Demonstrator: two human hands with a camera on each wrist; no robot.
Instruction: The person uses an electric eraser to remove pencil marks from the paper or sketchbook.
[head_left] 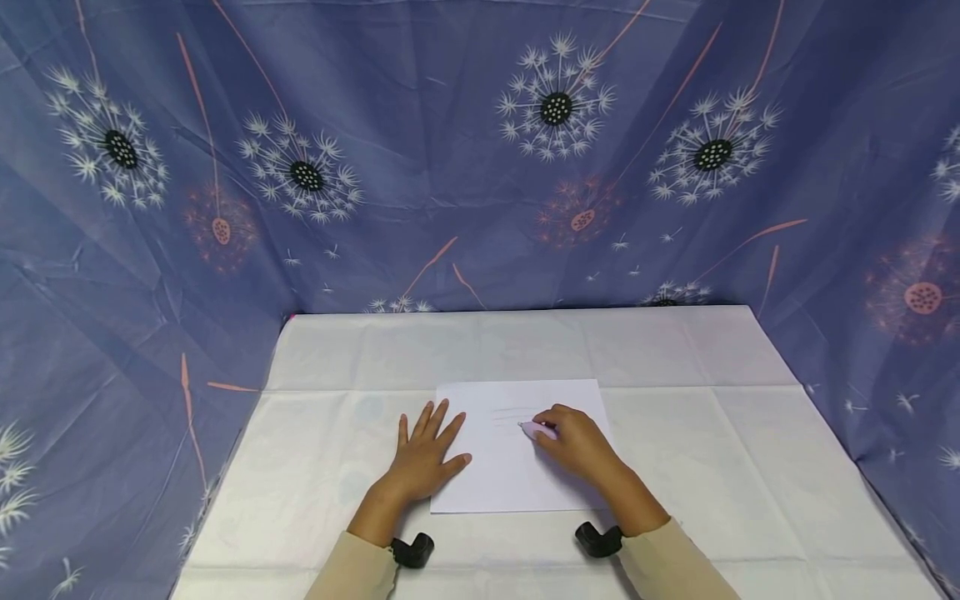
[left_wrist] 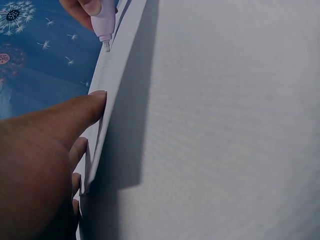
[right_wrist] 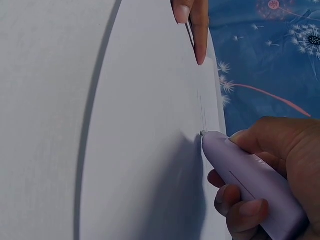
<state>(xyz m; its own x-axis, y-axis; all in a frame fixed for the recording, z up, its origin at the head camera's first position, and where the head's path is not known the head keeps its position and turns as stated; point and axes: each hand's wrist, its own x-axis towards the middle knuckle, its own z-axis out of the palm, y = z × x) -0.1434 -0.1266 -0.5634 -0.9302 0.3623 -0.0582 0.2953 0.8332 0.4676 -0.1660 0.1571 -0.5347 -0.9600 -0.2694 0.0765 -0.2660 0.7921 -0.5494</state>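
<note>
A sheet of white paper (head_left: 517,483) lies on the table, with a few faint thin lines (head_left: 510,415) near its upper middle. My right hand (head_left: 577,442) grips a thick lavender electric eraser (right_wrist: 250,180); its small narrow tip is at the lines, touching or just above the paper. In the right wrist view, the thumb and curled fingers wrap the lavender body. My left hand (head_left: 423,458) rests flat with fingers spread, the thumb and fingertips over the paper's left edge. The left wrist view shows the left thumb on the paper and the eraser's whitish tip beyond.
A white cloth with fold creases covers the table (head_left: 712,467). Blue dandelion-print fabric (head_left: 450,167) hangs behind and at both sides. A black wrist device (head_left: 412,551) sits at the left cuff, another black device (head_left: 598,540) at the right.
</note>
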